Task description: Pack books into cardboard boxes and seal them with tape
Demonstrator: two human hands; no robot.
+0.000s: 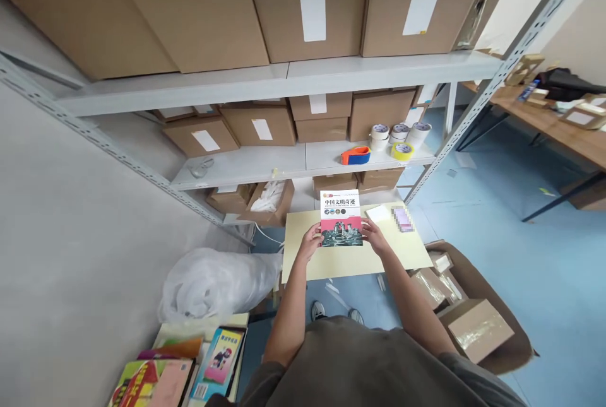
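As fingers [315, 234] hold book [341, 221] edges, tabletop [294, 230] spreading left.

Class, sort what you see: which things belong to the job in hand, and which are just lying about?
Job in hand:
white-and-pink printed book, gripped by left hand and right hand
pale-yellow rectangular tabletop below

Apparently just lying about:
orange-and-blue looped object
yellow tape roll
translucent plastic-wrap roll

Brightly, evenly lit. Soft shadow cast under desk [552, 120], right. Glare caught on packing tape [480, 333], lower right. Frame edges stretched. Patch [402, 219] right of centre pixelated.
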